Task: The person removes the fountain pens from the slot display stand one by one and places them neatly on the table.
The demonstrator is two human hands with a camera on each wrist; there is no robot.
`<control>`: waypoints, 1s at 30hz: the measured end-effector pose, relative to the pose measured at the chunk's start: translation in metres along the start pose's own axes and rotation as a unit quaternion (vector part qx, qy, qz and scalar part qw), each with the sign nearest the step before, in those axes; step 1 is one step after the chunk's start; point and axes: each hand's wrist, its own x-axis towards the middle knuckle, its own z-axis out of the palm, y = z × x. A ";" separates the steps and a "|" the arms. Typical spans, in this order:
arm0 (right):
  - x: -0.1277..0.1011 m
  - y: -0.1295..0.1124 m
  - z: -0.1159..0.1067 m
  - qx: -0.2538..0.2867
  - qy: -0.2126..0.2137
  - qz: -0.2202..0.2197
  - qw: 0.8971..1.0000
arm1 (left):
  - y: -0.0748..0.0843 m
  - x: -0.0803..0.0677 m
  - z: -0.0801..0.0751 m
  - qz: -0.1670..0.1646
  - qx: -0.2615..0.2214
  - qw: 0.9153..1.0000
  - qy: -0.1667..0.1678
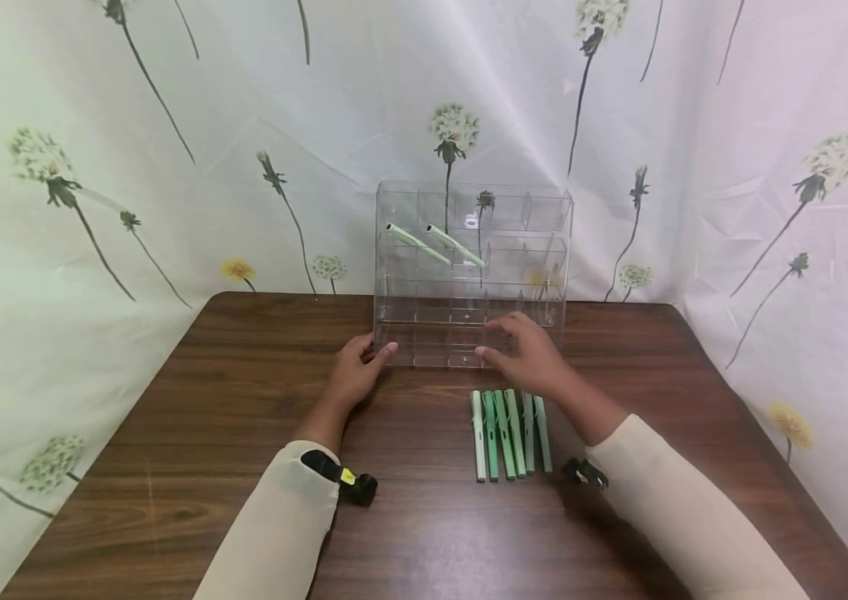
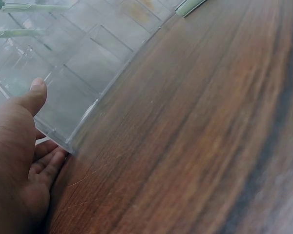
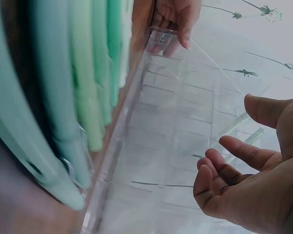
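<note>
A clear acrylic organizer (image 1: 469,250) with several compartments stands at the table's far middle. Two pale green pens (image 1: 418,244) lean in its upper cells. My left hand (image 1: 375,350) holds its front-left bottom corner; the thumb (image 2: 36,95) lies on the front face and the fingers (image 2: 51,165) curl round the side. My right hand (image 1: 510,342) hovers just before the lower front, its fingers (image 3: 219,170) loosely curled and holding nothing. Several green pens (image 1: 510,433) lie side by side on the table, just behind that hand's wrist.
The dark wooden table (image 1: 244,400) has bare surface left of the pens and along its front. A white cloth printed with dandelions (image 1: 132,167) hangs close behind and to both sides. A small camera sits on each wrist.
</note>
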 end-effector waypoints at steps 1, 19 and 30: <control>0.003 -0.001 -0.002 -0.005 0.000 -0.003 1.000 | 0.000 0.000 0.000 -0.001 0.001 1.000 0.000; 0.036 -0.024 -0.041 0.006 0.007 0.015 1.000 | 0.002 -0.002 -0.002 0.000 -0.010 1.000 0.006; 0.059 -0.026 -0.066 0.026 0.030 0.026 0.999 | 0.003 -0.002 -0.001 -0.002 0.003 1.000 0.008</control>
